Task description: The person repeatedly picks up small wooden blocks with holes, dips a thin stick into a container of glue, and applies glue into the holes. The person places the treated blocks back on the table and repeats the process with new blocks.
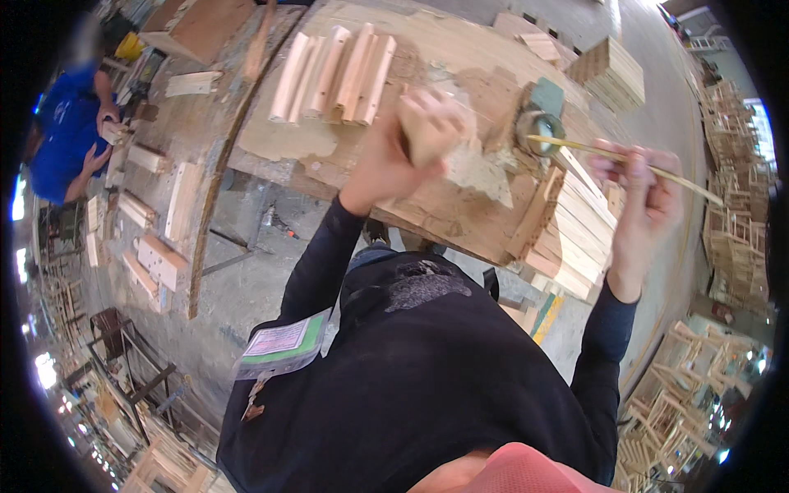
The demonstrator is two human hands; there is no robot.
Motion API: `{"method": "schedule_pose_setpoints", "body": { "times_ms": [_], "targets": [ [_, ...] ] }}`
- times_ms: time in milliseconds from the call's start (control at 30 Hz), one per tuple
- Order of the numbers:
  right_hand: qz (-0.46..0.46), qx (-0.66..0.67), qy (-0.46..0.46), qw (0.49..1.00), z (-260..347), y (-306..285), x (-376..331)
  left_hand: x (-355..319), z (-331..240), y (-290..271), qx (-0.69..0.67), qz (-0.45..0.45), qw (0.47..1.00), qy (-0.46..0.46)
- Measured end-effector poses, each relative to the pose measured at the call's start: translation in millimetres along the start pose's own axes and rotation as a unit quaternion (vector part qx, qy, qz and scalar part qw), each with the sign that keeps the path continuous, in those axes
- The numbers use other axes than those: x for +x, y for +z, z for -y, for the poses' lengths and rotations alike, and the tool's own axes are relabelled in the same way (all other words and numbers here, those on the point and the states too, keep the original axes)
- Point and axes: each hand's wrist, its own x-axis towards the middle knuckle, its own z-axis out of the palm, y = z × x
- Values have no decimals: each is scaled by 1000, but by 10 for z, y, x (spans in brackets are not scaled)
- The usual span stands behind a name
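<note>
My left hand (382,164) is closed round a pale wooden piece (423,141), held above the workbench and partly hidden by the fingers. In my right hand (645,185) is a long thin wooden stick (588,148), pinched between the fingers. The stick points left, and its tip is over the mouth of a round pot (526,130) with pale stuff inside. Several wooden rails (329,74), some with holes, lie side by side on the bench beyond my left hand.
The workbench (362,16) has wet-looking stains. Stacked wooden strips (571,234) lie at its right end, near a wood stack (608,74). On the left, a person in blue (70,140) handles a wooden piece at another bench (185,263). Wooden frames (682,386) stand at the right.
</note>
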Motion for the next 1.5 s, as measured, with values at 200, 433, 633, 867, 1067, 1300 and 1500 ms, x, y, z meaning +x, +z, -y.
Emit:
{"method": "schedule_pose_setpoints", "body": {
  "times_ms": [200,433,633,867,1067,1300,1500],
  "targets": [
    [-120,-15,51,991,-353,-289,-45,321,624,-1356,-514,-245,807,-157],
    [-148,23,93,984,-603,-130,-133,35,898,-2291,-578,-389,709,-112],
    [-183,25,93,978,-619,72,-124,251,907,-2850,-464,-295,832,-79],
    [-220,-12,112,969,-565,145,-168,1804,1352,-2699,91,-287,925,-229],
    [-326,-86,99,936,-419,-112,-403,2266,2491,-2388,637,12,770,26],
    [-491,-189,124,841,-568,-1049,-1178,1823,2752,-2092,633,-103,765,59],
    [-463,-356,170,794,-1295,-1501,-1886,598,1473,-89,272,269,920,81]
  ]
}}
